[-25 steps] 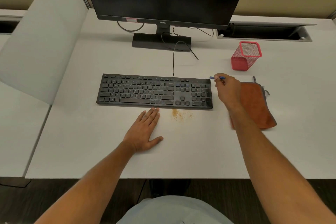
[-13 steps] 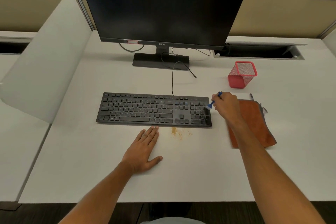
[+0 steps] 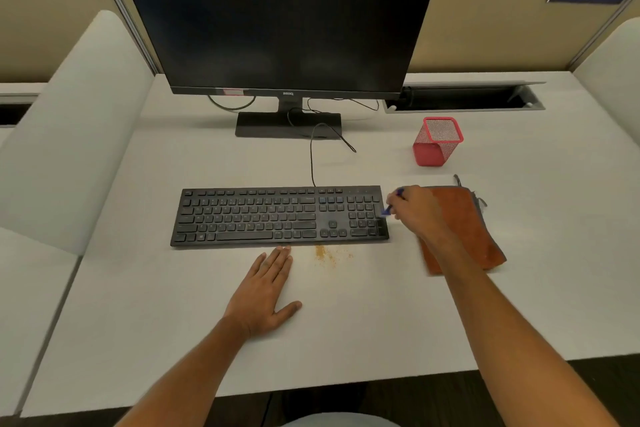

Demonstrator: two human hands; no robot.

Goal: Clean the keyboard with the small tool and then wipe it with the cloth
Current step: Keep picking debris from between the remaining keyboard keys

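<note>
Both my hands sit much as before: right hand (image 3: pixel 420 210) fingers pinching the blue tool (image 3: pixel 391 206), now lower at the keyboard (image 3: pixel 280 217) right edge, cloth (image 3: pixel 464 229) beneath my wrist, left hand (image 3: pixel 265 291) flat, fingers together, fingertips just short of the keyboard.

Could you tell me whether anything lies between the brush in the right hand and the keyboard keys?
Nothing visible does: the right hand holds the small blue brush right at the keyboard's right edge.
</note>
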